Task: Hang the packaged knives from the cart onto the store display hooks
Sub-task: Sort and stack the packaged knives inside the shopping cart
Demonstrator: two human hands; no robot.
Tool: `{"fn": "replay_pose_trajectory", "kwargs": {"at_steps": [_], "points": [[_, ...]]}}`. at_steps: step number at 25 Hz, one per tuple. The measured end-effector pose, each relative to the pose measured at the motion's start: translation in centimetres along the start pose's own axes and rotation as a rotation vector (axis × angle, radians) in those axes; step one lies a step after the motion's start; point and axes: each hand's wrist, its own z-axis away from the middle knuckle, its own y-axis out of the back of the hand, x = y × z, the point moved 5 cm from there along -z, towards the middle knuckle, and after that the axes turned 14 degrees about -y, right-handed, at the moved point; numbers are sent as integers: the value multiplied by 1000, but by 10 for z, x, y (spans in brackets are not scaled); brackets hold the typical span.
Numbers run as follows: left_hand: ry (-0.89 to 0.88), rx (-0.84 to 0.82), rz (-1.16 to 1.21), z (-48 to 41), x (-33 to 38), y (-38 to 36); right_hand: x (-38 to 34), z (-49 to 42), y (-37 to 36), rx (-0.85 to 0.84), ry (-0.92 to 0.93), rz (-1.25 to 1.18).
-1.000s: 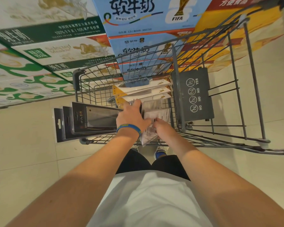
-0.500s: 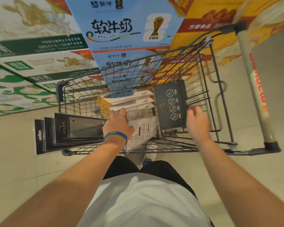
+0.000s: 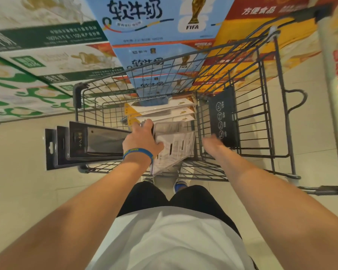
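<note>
bare forearms, no sleeves. blue wristband (image 3: 138,152) with yellow lettering on left wrist. white shirt (image 3: 170,240), black shorts (image 3: 176,199), white shoes (image 3: 180,185) with blue.

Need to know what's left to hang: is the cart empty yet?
Not empty. The cart holds yellow-edged knife packs and black packs beside the left hand.

Three black knife packs (image 3: 90,145) stick out sideways over the cart (image 3: 277,106) edge, hang-holes outward. Clear packs (image 3: 174,145) lean tilted inside the cart; yellow-and-white packs (image 3: 160,110) lie stacked flat behind them.
</note>
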Motion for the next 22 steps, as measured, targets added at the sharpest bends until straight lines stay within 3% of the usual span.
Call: {"fn": "replay_pose_trajectory", "kwargs": {"at_steps": [4,6,11,14,17,22], "points": [[28,-25,29,-3,11,2,-24,62,-58,-273,315,-115],[-5,-36,53,-4,21,3,-27,93,-73,-389,342,-321],[-290,-105,196,0,64,-17,0,100,-35,-468,497,-620],[-368,-129,299,4,97,-48,28,71,2,-322,434,-665],[-297,-122,306,4,109,-80,58,43,46,40,256,-559],[-210,-230,357,1,113,-114,69,28,70,195,334,-529]]}}
